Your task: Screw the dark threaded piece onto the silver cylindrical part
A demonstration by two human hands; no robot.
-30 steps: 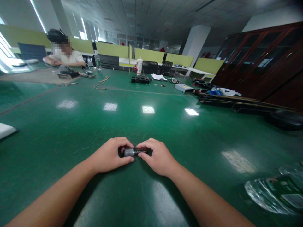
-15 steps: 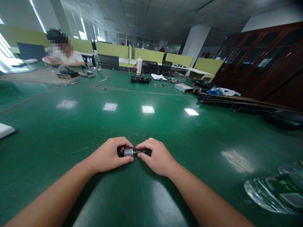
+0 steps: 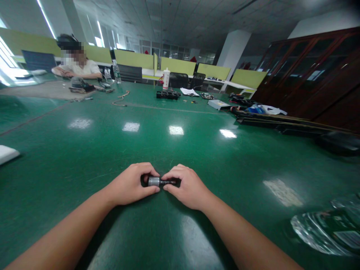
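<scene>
A small cylindrical metal part, silver with a thin dark shaft pointing right, lies level between my hands, low over or on the green table. My left hand curls around the silver end, thumb below and fingers above. Around the shaft end, my right hand is curved the same way, its thumb and index finger close to the dark shaft. The fingertips of both hands nearly meet at the middle of the part. The far ends of the part are partly in shadow inside the hands.
A clear plastic bottle lies at the right front. A white object is at the left edge. Farther back are a black device, a white bottle, a cord and long dark strips. A person sits at the far left.
The whole view has shifted very slightly. The metal part sits a little farther right, and more of the thin shaft shows between my hands, which keep nearly the same pose.
</scene>
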